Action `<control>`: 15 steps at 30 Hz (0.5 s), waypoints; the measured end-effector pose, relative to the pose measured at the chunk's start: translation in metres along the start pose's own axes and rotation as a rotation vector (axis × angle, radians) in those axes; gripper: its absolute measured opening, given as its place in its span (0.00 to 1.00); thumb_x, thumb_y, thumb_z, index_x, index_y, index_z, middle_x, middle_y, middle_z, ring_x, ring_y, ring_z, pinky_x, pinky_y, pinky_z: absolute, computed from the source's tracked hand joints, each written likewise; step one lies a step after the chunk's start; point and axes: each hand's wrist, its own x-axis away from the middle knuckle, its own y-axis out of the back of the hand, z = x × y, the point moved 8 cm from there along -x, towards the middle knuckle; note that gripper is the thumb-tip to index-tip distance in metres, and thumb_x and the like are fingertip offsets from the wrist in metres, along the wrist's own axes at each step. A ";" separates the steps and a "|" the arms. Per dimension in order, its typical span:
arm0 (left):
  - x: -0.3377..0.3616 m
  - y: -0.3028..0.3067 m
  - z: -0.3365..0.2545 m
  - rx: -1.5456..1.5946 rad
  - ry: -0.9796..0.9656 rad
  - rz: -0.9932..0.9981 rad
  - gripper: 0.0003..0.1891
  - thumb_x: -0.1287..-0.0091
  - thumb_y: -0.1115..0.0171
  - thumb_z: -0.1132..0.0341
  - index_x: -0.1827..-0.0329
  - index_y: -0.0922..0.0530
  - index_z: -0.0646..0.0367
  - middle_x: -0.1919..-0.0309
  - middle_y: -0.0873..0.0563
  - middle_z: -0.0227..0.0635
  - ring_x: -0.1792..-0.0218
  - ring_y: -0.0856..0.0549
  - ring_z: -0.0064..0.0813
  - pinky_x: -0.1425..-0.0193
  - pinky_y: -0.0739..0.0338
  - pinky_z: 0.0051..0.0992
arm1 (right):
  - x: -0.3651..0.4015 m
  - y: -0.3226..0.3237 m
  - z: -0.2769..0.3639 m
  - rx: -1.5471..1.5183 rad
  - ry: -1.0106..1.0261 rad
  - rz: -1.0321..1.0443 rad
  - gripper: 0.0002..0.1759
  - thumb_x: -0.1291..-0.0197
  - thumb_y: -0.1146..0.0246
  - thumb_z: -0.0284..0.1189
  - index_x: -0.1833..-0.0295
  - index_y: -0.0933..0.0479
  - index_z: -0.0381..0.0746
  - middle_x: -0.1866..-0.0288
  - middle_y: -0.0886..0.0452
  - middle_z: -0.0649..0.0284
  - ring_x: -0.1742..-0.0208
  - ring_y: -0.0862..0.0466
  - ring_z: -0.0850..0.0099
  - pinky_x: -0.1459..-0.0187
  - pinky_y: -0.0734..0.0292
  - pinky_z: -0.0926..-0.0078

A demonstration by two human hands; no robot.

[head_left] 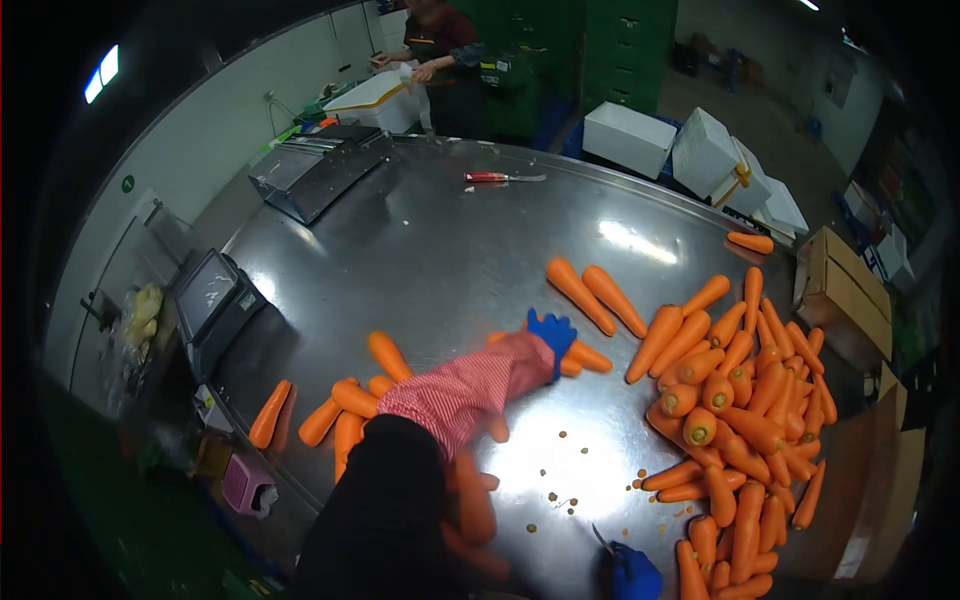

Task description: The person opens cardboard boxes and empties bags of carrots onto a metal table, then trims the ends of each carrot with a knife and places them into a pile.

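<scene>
My left hand (pixel 551 340), in a blue glove below a red checked sleeve, reaches across the metal table (pixel 440 250) onto a carrot (pixel 588 356); whether the fingers grip it is hidden. At the bottom, my right hand (pixel 634 573), also blue-gloved, is closed around a small knife (pixel 603 540) with a thin curved blade. A large heap of carrots (pixel 770 400) lies to the right. More carrots (pixel 350 398) lie left of and under my left arm. Small cut carrot ends (pixel 553 496) are scattered between my hands.
A red-handled knife (pixel 487 177) lies near the far edge. Scales (pixel 215 300) and a metal device (pixel 318 165) stand at the left. White foam boxes (pixel 628 138) and a cardboard box (pixel 845 290) flank the table. Another person (pixel 440 50) stands beyond it, handling a white box (pixel 375 100).
</scene>
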 end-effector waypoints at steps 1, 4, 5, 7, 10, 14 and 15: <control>0.007 -0.006 -0.019 0.014 -0.003 0.049 0.41 0.56 0.27 0.53 0.36 0.30 0.54 0.39 0.29 0.43 0.37 0.29 0.45 0.32 0.45 0.62 | 0.003 0.001 0.001 0.017 -0.012 0.018 0.14 0.32 0.45 0.35 0.48 0.20 0.43 0.56 0.17 0.55 0.58 0.17 0.54 0.55 0.21 0.62; 0.040 -0.008 -0.072 0.056 0.030 0.132 0.40 0.52 0.29 0.54 0.35 0.32 0.56 0.39 0.30 0.43 0.35 0.31 0.43 0.30 0.48 0.61 | 0.020 0.004 -0.004 0.015 0.042 -0.054 0.14 0.33 0.45 0.35 0.48 0.20 0.43 0.56 0.17 0.54 0.57 0.17 0.54 0.54 0.21 0.61; 0.049 -0.006 -0.082 0.066 0.039 0.139 0.40 0.52 0.29 0.54 0.35 0.33 0.56 0.39 0.30 0.43 0.35 0.31 0.43 0.30 0.48 0.61 | 0.025 0.008 -0.004 0.022 0.062 -0.075 0.14 0.33 0.45 0.35 0.48 0.20 0.43 0.56 0.17 0.54 0.57 0.17 0.54 0.54 0.21 0.61; 0.070 -0.007 -0.103 0.089 0.054 0.164 0.39 0.51 0.30 0.53 0.35 0.33 0.56 0.40 0.29 0.43 0.35 0.31 0.42 0.31 0.48 0.61 | 0.042 0.016 -0.006 0.037 0.095 -0.108 0.14 0.34 0.44 0.35 0.48 0.20 0.42 0.55 0.17 0.53 0.56 0.17 0.53 0.53 0.21 0.61; 0.105 -0.012 -0.112 0.134 0.069 0.167 0.41 0.49 0.32 0.47 0.33 0.34 0.56 0.40 0.29 0.44 0.35 0.30 0.42 0.30 0.47 0.59 | 0.068 0.030 -0.014 -0.062 0.079 -0.194 0.16 0.35 0.43 0.36 0.46 0.21 0.41 0.53 0.17 0.52 0.54 0.17 0.53 0.50 0.22 0.62; 0.150 -0.021 -0.125 0.111 0.042 0.038 0.49 0.49 0.32 0.40 0.27 0.40 0.55 0.34 0.32 0.45 0.35 0.31 0.45 0.31 0.47 0.58 | 0.106 0.013 -0.056 -0.023 -0.137 -0.148 0.18 0.36 0.42 0.38 0.44 0.22 0.42 0.51 0.18 0.48 0.51 0.17 0.53 0.49 0.22 0.62; 0.160 -0.009 -0.133 0.075 0.027 0.012 0.52 0.51 0.32 0.36 0.26 0.41 0.54 0.34 0.30 0.47 0.36 0.28 0.48 0.32 0.45 0.59 | 0.115 0.007 -0.052 -0.051 -0.082 -0.203 0.17 0.37 0.41 0.36 0.46 0.21 0.43 0.54 0.18 0.50 0.54 0.17 0.53 0.52 0.22 0.61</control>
